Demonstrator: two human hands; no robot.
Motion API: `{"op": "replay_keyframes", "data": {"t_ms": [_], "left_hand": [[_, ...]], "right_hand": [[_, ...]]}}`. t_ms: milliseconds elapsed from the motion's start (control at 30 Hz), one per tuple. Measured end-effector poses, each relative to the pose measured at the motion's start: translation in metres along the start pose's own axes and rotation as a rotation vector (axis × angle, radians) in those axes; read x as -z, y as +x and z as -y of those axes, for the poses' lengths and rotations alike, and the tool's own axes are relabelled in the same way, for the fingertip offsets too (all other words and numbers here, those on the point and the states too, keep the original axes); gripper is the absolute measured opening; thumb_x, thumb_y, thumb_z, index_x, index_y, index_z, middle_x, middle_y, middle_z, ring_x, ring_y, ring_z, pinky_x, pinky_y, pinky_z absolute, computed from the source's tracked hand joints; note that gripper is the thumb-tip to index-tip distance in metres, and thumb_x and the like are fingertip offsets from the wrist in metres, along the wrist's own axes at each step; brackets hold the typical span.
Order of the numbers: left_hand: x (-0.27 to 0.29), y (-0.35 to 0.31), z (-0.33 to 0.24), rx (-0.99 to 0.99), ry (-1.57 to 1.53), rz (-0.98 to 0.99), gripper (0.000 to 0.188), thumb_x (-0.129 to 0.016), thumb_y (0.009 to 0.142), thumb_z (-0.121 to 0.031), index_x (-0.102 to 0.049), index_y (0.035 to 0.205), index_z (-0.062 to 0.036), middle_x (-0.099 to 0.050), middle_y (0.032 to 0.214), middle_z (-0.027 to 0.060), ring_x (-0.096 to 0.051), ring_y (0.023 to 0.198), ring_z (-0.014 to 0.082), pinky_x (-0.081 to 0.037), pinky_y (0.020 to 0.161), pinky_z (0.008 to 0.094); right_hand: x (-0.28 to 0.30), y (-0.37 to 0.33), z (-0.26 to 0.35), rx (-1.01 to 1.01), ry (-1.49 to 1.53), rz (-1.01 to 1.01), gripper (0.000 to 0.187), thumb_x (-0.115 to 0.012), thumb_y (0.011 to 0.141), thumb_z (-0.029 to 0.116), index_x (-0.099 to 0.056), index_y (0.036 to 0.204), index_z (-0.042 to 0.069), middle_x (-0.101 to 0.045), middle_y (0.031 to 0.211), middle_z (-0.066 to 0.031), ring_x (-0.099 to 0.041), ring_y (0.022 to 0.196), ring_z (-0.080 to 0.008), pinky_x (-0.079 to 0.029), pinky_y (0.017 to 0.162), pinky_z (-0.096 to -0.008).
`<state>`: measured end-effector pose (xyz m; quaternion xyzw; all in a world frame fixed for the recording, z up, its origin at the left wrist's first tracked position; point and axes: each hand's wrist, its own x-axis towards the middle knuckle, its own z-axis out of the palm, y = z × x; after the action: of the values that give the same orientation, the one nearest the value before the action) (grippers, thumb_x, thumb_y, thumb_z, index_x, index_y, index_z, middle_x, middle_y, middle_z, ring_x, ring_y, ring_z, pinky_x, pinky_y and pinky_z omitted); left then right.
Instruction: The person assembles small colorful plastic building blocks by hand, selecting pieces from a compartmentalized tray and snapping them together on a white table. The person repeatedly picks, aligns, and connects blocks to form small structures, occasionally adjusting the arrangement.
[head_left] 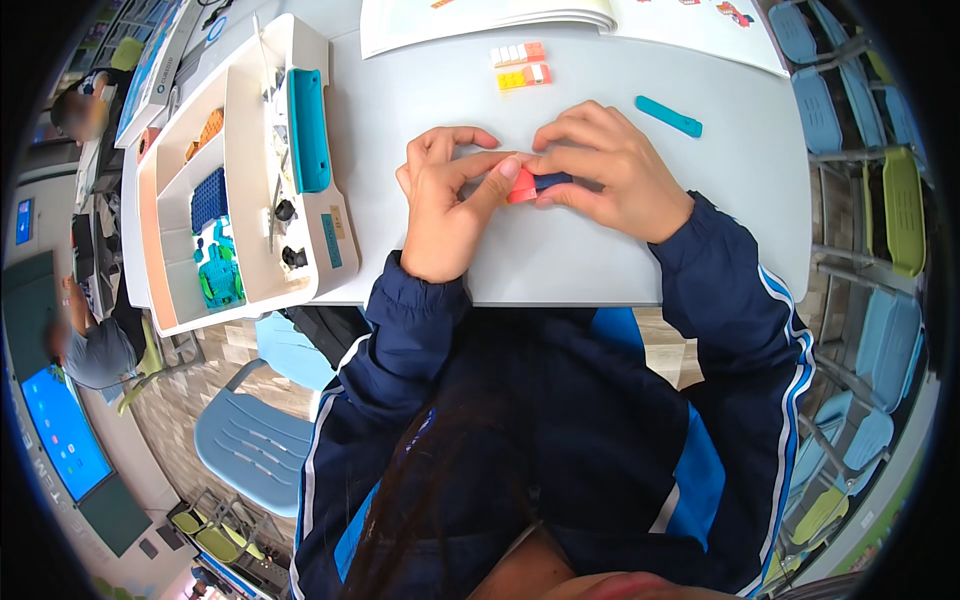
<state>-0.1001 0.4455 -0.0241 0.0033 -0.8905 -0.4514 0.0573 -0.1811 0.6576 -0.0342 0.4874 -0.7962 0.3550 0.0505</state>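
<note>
Over the grey table, my left hand [440, 205] pinches a coral-red toy brick [522, 188] between thumb and fingers. My right hand [625, 180] grips a dark blue toy brick [553, 181] that meets the red one end to end. Whether the two bricks are locked together is hidden by my fingertips. Beyond my hands lie two small brick pieces side by side, one white and coral [517, 54], the other yellow and coral [524, 77]. A slim teal bar [669, 117] rests to the right of them.
An open booklet [490, 22] with pictures spans the far edge. At left stands a white divided tray [334, 215] of bricks, a teal lid-like piece [309, 130] on its side. Blue chairs [255, 445] are below and right of the table; two people are at far left.
</note>
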Motion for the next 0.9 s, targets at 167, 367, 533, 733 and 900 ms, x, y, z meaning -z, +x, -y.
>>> {"op": "replay_keyframes", "data": {"t_ms": [167,367,533,733,900], "left_hand": [[-0.002,-0.002,-0.001,-0.012,0.019,0.005,0.025,-0.071,0.094,-0.033,-0.082,0.107,-0.0149,-0.063,0.119,0.0037,-0.039,0.121,0.0246,-0.021,0.105,0.0395],[-0.002,-0.002,0.001,-0.052,0.019,-0.030,0.032,-0.072,0.093,-0.034,-0.076,0.117,-0.0126,-0.065,0.118,0.0042,-0.044,0.120,0.0245,-0.024,0.105,0.0398],[-0.005,-0.003,0.004,-0.086,-0.018,-0.078,0.024,-0.074,0.092,-0.030,-0.076,0.107,-0.0111,-0.068,0.113,0.0027,-0.048,0.120,0.0244,-0.025,0.105,0.0403],[-0.006,-0.002,0.010,-0.129,-0.056,-0.094,0.015,-0.075,0.091,-0.024,-0.074,0.094,-0.0093,-0.070,0.108,0.0018,-0.052,0.119,0.0235,-0.027,0.104,0.0399],[-0.005,-0.005,0.005,-0.180,0.029,-0.124,0.014,-0.073,0.091,-0.021,-0.074,0.088,-0.0078,-0.069,0.110,0.0030,-0.056,0.114,0.0234,-0.030,0.099,0.0403]], "right_hand": [[0.003,0.000,-0.002,-0.099,0.132,0.063,0.045,-0.088,0.072,0.017,-0.073,0.114,0.010,-0.069,0.116,-0.0045,-0.058,0.113,-0.0280,-0.042,0.103,-0.0402],[0.002,0.003,0.005,-0.071,0.157,-0.030,0.049,-0.088,0.075,0.023,-0.071,0.120,0.014,-0.067,0.120,-0.0059,-0.057,0.115,-0.0278,-0.043,0.104,-0.0403],[-0.001,-0.001,0.003,-0.066,0.184,-0.022,0.046,-0.087,0.076,0.021,-0.072,0.118,0.012,-0.068,0.116,-0.0062,-0.059,0.112,-0.0284,-0.046,0.099,-0.0393],[-0.003,-0.001,-0.001,-0.054,0.169,-0.035,0.036,-0.088,0.075,0.020,-0.076,0.107,0.010,-0.070,0.109,-0.0050,-0.062,0.105,-0.0263,-0.049,0.093,-0.0383],[0.002,0.003,0.008,0.045,0.006,-0.018,0.036,-0.087,0.072,0.016,-0.075,0.105,0.008,-0.070,0.106,-0.0048,-0.063,0.098,-0.0248,-0.050,0.085,-0.0365]]}}
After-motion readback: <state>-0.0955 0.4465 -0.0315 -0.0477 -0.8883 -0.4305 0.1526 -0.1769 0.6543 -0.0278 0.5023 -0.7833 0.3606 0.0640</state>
